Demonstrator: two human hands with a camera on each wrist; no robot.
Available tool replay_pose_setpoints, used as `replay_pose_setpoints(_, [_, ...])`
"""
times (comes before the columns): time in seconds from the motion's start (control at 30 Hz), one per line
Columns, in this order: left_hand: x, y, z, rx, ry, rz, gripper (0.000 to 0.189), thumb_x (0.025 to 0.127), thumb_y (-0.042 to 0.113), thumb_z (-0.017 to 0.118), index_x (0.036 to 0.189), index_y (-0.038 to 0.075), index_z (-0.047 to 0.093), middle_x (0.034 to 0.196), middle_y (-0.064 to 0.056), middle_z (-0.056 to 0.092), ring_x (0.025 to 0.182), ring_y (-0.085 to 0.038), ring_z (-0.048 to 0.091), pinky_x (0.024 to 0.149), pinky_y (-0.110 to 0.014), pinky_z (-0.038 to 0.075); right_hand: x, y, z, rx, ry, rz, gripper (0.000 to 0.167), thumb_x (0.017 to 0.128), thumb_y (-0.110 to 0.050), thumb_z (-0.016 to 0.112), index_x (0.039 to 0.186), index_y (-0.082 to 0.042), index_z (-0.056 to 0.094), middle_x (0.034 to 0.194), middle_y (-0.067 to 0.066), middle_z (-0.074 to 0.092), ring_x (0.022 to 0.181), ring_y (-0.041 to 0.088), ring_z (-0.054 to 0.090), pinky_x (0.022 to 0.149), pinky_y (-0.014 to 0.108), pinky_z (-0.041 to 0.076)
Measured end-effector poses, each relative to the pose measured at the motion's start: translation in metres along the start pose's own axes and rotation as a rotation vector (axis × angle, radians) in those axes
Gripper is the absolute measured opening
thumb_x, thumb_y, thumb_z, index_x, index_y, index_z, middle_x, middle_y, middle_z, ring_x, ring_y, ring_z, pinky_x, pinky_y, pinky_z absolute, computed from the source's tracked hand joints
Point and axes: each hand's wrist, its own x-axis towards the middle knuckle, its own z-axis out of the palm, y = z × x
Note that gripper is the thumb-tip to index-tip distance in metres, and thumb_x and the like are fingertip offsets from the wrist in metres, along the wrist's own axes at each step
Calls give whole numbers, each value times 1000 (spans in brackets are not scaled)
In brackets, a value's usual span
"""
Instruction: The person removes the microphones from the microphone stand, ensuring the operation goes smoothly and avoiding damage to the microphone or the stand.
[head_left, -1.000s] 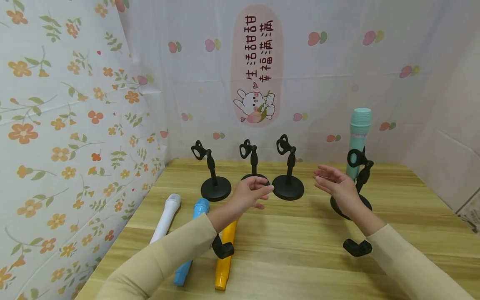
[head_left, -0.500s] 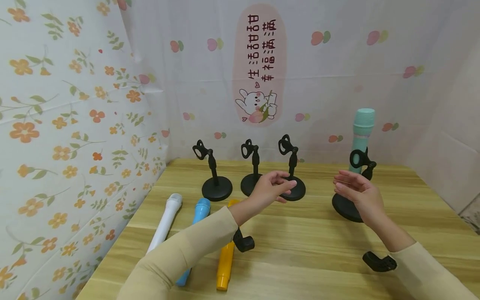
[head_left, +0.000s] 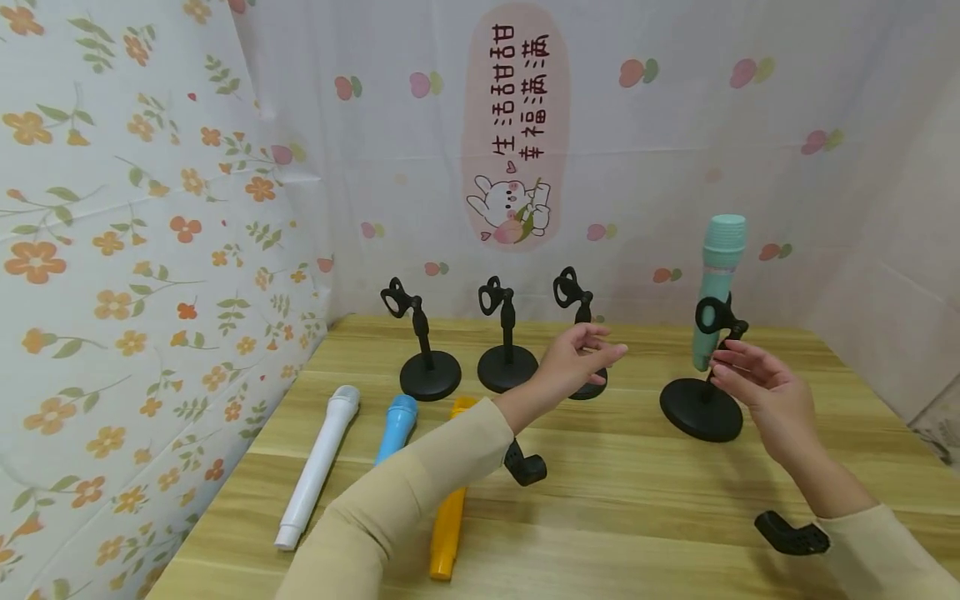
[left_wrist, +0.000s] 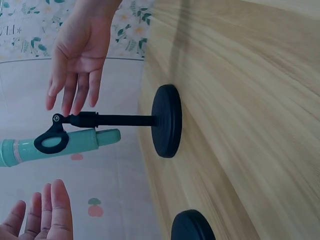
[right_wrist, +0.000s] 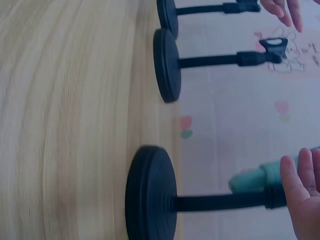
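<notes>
A mint-green microphone [head_left: 722, 258] sits upright, slightly tilted, in the clip of the rightmost black stand [head_left: 701, 412]. My right hand [head_left: 772, 400] is beside that stand, fingers extended, fingertips right at its post just under the clip. In the left wrist view the same right hand [left_wrist: 82, 47] points its loose fingers toward the clip joint, beside the microphone [left_wrist: 80, 142]. My left hand [head_left: 572, 358] hovers over the table, fingers relaxed with nothing in them, and overlaps the third stand [head_left: 583, 312]. It faces the microphone's side from a distance.
Two more black stands with bare clips, one far left [head_left: 429, 377] and one in the middle [head_left: 507, 367], stand along the back. On the table's left lie a white microphone [head_left: 318, 467], a blue one [head_left: 397, 427] and a yellow one [head_left: 447, 533]. A printed cloth [head_left: 405, 192] hangs behind.
Both hands have moved to the right. My right hand has passed from the front left of the mint-green microphone's stand to its right side; the left has moved from the middle stand to the third.
</notes>
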Motion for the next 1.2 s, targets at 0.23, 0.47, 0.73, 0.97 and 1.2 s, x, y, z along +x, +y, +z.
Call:
replay_pose_setpoints(0.23, [17, -3, 15, -2, -9, 26, 39, 89, 27, 73, 124, 14, 60, 97, 7, 60, 83, -8, 60, 72, -33, 57, 3, -4, -15, 6, 69, 1, 38, 88, 6, 67, 124, -3, 60, 104, 0, 68, 89, 7, 69, 75, 22, 53])
replay_pose_setpoints(0.47, [36, 1, 25, 22, -12, 64, 45, 90, 29, 72, 130, 15, 58, 105, 8, 59, 87, -3, 58, 75, -32, 56, 13, 1, -26, -68, 125, 39, 35, 88, 2, 69, 118, -16, 64, 104, -6, 67, 86, 1, 66, 74, 18, 53])
replay_pose_setpoints(0.73, [62, 14, 46, 136, 19, 88, 52, 88, 40, 72, 133, 22, 55, 119, 9, 58, 100, -3, 56, 77, -25, 53, 21, 9, -34, -160, 179, 39, 39, 86, -3, 73, 122, -14, 62, 104, -8, 65, 88, -3, 64, 71, 13, 51])
replay_pose_setpoints(0.97, [77, 24, 65, 159, 20, 82, 57, 89, 42, 71, 139, 24, 50, 127, 10, 57, 112, -6, 55, 85, -26, 51, 28, 12, -33, -370, 196, 106, 56, 88, -19, 73, 139, -12, 52, 106, -16, 58, 92, -6, 57, 73, 7, 47])
replay_pose_setpoints(1.2, [91, 31, 79, 171, 31, 92, 59, 90, 40, 70, 141, 21, 48, 131, 9, 55, 114, -8, 56, 86, -26, 51, 33, 13, -26, -503, 221, 150, 61, 89, -29, 72, 143, -14, 49, 108, -17, 53, 97, -1, 50, 73, 6, 44])
